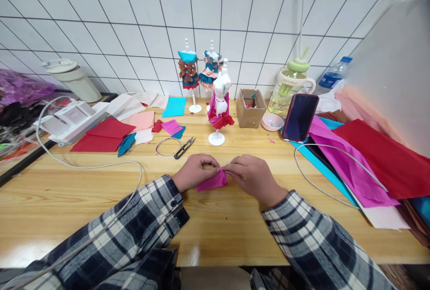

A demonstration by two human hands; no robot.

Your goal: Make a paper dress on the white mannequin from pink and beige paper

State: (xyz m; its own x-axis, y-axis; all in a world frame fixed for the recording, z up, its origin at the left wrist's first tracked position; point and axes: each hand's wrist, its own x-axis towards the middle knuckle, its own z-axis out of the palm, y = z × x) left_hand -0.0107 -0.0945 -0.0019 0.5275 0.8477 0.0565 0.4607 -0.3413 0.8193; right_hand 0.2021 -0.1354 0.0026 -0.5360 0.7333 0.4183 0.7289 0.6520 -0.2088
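Note:
Between my two hands, low over the wooden table (208, 231), hangs a small magenta cloth piece (214, 182). My left hand (195, 171) pinches its top edge between thumb and finger. My right hand (251, 177) grips the gathered top corner, its fingertips almost meeting those of the left. Just beyond them stands a small white dress form (221, 86) with a magenta and red outfit. Black thread snips (184, 148) lie behind my left hand, beside a coiled thin wire (168, 147).
Two more dressed forms (188, 68) stand behind. Cloth pieces (104, 135) and a power strip (75, 122) lie left. A small box (251, 108), pink dish (272, 122), phone (300, 117), drink jug (289, 86) and cloth stack (352, 164) are right. A cable (134, 162) crosses the left side.

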